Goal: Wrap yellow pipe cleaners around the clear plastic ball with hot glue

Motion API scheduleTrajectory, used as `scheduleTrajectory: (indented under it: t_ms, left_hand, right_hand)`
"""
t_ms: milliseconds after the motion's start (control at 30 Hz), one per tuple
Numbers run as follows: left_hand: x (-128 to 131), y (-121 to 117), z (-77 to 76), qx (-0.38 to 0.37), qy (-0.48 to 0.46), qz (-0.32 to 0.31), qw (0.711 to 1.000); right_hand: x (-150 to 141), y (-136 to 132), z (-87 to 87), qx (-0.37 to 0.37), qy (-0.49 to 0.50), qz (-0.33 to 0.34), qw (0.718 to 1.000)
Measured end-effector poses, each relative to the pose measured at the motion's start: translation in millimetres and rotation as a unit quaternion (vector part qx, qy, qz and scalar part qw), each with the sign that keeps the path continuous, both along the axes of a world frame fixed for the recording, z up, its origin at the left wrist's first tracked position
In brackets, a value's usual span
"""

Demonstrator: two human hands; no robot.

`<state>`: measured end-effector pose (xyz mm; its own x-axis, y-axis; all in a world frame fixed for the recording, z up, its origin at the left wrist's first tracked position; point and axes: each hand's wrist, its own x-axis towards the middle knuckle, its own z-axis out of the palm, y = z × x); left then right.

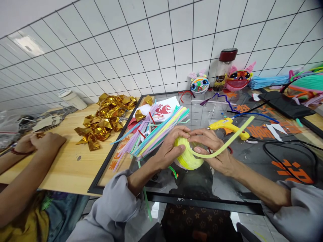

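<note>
Close in, below both hands and past the black edge of the glass-topped surface [254, 158], shows a brown patterned bag [196, 220]. The left grip [169, 148] is clamped on a yellow-wrapped ball [190, 159], thumb across its front. The right grip [215, 148] closes on the ball's upper right side; I cannot tell whether its fingers also pinch the yellow strip [227, 148] that curves up and out in front of them. Just left of the left grip lies a bundle of pastel pipe cleaners [161, 134]; just beyond the right grip lies a yellow glue gun [220, 124]. Well left of the left grip are a co-worker's hands [44, 143], with crumpled gold foil [106, 116] between. Farther off, beyond the right grip, two lion-head figures [199, 84] flank a red-lidded bottle [222, 74] before the white tiled wall [156, 50].
</note>
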<state>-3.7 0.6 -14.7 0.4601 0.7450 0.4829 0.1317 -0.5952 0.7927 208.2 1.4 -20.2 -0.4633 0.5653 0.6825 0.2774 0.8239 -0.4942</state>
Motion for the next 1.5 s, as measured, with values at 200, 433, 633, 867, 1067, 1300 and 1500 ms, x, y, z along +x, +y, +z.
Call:
scheduleTrajectory:
  t_ms: [200,433,633,867,1067,1300,1500]
  left_hand:
    - [1.1,0.3,4.5,0.029,0.026,0.025,0.999]
    - [3.5,-1.6,2.0,-0.030,-0.003,0.043,0.999]
    - [3.9,0.9,1.9,0.004,0.012,0.033,0.999]
    - [4.6,4.0,-1.2,-0.002,-0.002,0.038,0.999]
    - [4.3,4.8,-0.2,0.001,-0.005,0.036,0.999]
    - [3.6,3.8,1.3,0.001,0.012,0.041,0.999]
    - [3.0,4.4,1.2,0.003,0.021,0.040,0.999]
  right_hand:
    - [1.6,1.2,-3.3,-0.001,0.012,-0.003,1.000]
    - [7.1,2.7,-0.2,-0.007,-0.010,-0.013,1.000]
    - [7.4,3.3,-1.7,-0.011,-0.004,-0.012,1.000]
    - [5.4,4.0,-4.8,-0.015,0.017,-0.008,1.000]
    - [5.6,0.6,-0.4,-0.006,0.007,0.003,1.000]
    - [3.2,-5.7,5.6,0.000,0.068,-0.006,0.998]
    - [-1.4,-7.7,8.8,-0.105,0.169,0.011,0.980]
